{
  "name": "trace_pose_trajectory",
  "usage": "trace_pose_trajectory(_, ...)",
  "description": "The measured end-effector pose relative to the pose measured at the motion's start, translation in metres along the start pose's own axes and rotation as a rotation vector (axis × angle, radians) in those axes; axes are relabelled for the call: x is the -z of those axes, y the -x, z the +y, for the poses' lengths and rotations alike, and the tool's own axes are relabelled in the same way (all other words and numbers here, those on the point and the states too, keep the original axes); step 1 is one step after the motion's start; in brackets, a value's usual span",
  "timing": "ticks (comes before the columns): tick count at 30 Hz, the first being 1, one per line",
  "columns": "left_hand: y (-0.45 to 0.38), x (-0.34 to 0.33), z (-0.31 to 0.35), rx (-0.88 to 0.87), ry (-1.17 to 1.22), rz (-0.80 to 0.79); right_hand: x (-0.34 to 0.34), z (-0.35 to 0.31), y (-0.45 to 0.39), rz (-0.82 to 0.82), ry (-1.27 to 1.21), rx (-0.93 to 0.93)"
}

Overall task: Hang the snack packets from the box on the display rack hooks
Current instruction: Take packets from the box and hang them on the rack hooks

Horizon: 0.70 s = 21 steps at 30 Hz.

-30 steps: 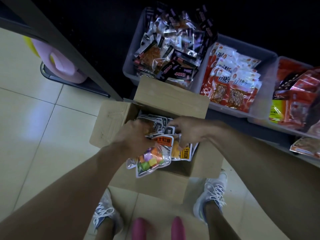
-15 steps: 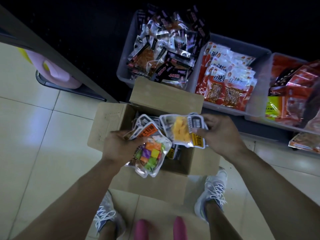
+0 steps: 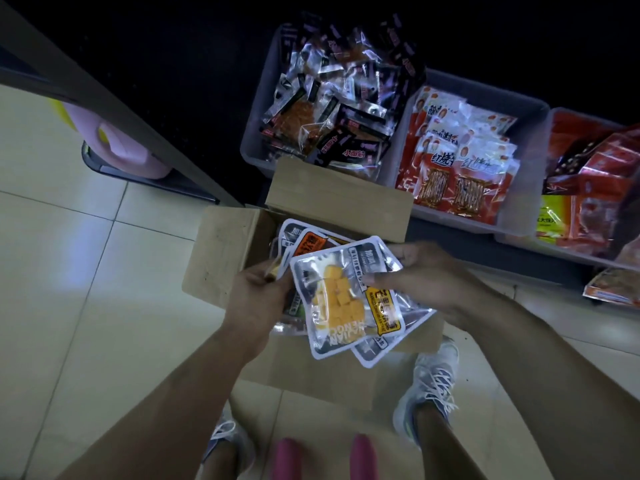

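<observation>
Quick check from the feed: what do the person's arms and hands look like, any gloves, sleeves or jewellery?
Both forearms are bare as far as the frame shows; no sleeves in view. The left hand and right hand wear no gloves, and no watch, ring or wristband is visible.

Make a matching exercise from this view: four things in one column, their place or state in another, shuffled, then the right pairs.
1. yellow-cube packet
2. cardboard box
3. dark packets
4. red packets

A. in the leftmost grey bin
B. on the floor, flaps open
C. held by both hands
D. in the middle grey bin

Pairs: 1-C, 2-B, 3-A, 4-D
</observation>
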State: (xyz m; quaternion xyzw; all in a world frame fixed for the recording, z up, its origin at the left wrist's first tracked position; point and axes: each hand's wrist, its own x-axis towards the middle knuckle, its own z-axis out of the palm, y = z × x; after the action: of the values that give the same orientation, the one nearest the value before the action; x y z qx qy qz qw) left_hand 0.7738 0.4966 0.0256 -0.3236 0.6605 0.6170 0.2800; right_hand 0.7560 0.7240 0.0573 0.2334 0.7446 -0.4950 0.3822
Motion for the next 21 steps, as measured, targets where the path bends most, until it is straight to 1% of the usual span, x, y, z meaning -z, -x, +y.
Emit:
trace_pose_trajectory(2, 0.007, -0.001, -0.002, -0.003, -0.006, -0.017, -0.002, -0.012, 0.0, 0.009, 0.05, 0.006)
trace_pose_trajectory(4, 0.01, 0.0, -0.006, 0.066, 0.003, -0.009, -0.003, -0.02, -0.002, 0.012, 0.122, 0.008)
trace_pose_trajectory(6, 0.008, 0.002, -0.011, 0.116, 0.04, -0.068, -0.004, -0.024, -0.006, 0.009, 0.202, -0.007)
trace_pose_trajectory(8, 0.01, 0.001, -0.012, 0.11, 0.052, -0.113, -0.005, -0.028, -0.009, 0.007, 0.304, -0.039)
trace_pose_trajectory(10, 0.013, -0.003, -0.012, 0.07, 0.016, -0.109, -0.005, -0.03, -0.013, 0.003, 0.433, -0.053)
trace_pose_trajectory(12, 0.013, -0.006, -0.013, 0.051, -0.016, -0.113, -0.004, -0.031, -0.014, -0.007, 0.485, -0.03)
trace_pose_trajectory(14, 0.011, -0.005, -0.015, 0.051, 0.007, -0.089, 0.005, -0.025, -0.014, -0.081, 0.396, -0.034)
trace_pose_trajectory(16, 0.01, -0.001, -0.015, 0.059, 0.048, -0.034, 0.016, -0.015, -0.01, -0.188, 0.176, -0.087)
trace_pose_trajectory(17, 0.009, 0.001, -0.015, 0.052, 0.066, -0.011, 0.02, -0.009, -0.008, -0.18, 0.052, -0.095)
trace_pose_trajectory(18, 0.009, 0.001, -0.014, 0.042, 0.07, 0.005, 0.022, -0.004, -0.005, -0.104, -0.05, -0.084)
trace_pose_trajectory(21, 0.008, 0.001, -0.009, 0.018, 0.068, 0.06, 0.02, 0.009, -0.001, 0.283, -0.23, 0.024)
